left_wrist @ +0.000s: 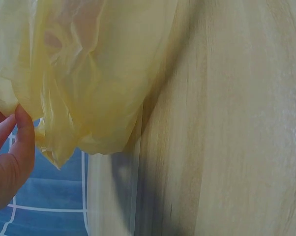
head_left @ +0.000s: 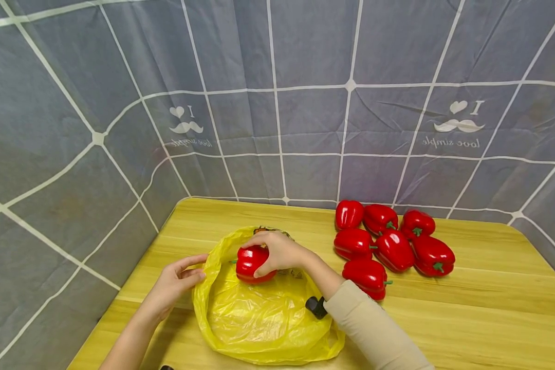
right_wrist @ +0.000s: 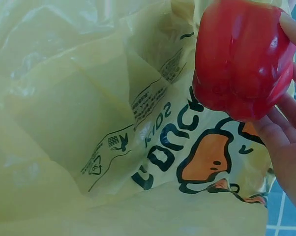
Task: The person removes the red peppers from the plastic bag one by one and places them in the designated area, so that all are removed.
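Note:
My right hand [head_left: 277,252] grips a red bell pepper [head_left: 251,264] between thumb and fingers, over the open mouth of a yellow plastic bag [head_left: 268,354]. In the right wrist view the pepper [right_wrist: 241,59] hangs in front of the bag's printed side, its lobed end facing down. My left hand [head_left: 178,282] pinches the bag's left rim; the left wrist view has the fingertips [left_wrist: 22,118] on the thin plastic [left_wrist: 89,88]. The pepper's green stem points left, toward that rim. The bag's visible inside is bare creased plastic.
Several red bell peppers [head_left: 395,250] lie in a cluster at the right of the wooden table [head_left: 499,308], one close to my right forearm. A grey curtain with white lines [head_left: 314,123] hangs behind the table and along its left side.

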The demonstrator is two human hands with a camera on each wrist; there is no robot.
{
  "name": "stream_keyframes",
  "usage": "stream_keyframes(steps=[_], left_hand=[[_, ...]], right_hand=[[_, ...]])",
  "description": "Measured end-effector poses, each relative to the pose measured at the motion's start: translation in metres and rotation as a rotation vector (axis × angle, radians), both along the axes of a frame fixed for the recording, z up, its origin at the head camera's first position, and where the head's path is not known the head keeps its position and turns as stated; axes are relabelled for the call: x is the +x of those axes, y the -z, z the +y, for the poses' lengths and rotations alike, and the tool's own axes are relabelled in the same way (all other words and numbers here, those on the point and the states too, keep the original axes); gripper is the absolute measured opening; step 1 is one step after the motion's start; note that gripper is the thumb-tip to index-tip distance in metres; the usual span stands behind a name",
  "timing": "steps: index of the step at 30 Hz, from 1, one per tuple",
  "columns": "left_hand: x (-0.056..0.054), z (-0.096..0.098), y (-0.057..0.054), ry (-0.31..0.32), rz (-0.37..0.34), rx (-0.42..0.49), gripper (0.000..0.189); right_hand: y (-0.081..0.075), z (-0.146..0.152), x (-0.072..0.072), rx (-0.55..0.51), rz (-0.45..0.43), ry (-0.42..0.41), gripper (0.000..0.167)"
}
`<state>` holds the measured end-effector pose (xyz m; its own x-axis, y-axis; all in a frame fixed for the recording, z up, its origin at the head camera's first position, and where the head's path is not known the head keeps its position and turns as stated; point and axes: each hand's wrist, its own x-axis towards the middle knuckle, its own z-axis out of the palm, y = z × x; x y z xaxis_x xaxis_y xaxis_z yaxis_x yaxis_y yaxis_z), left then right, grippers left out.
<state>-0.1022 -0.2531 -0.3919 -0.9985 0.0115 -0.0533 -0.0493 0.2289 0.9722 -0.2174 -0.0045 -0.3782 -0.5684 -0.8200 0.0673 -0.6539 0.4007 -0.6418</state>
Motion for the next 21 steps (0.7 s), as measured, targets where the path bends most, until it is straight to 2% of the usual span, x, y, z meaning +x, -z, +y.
stream_keyframes(steps=[7, 21], left_hand=[[0.0, 0.0, -0.002, -0.002, -0.003, 0.001, 0.047], [-0.001, 0.001, -0.005, -0.015, -0.015, 0.003, 0.047]], right_hand=[[-0.007, 0.0, 0.003, -0.023, -0.004, -0.002, 0.056], [-0.025, 0.005, 0.007, -0.105, -0.09, -0.009, 0.054]])
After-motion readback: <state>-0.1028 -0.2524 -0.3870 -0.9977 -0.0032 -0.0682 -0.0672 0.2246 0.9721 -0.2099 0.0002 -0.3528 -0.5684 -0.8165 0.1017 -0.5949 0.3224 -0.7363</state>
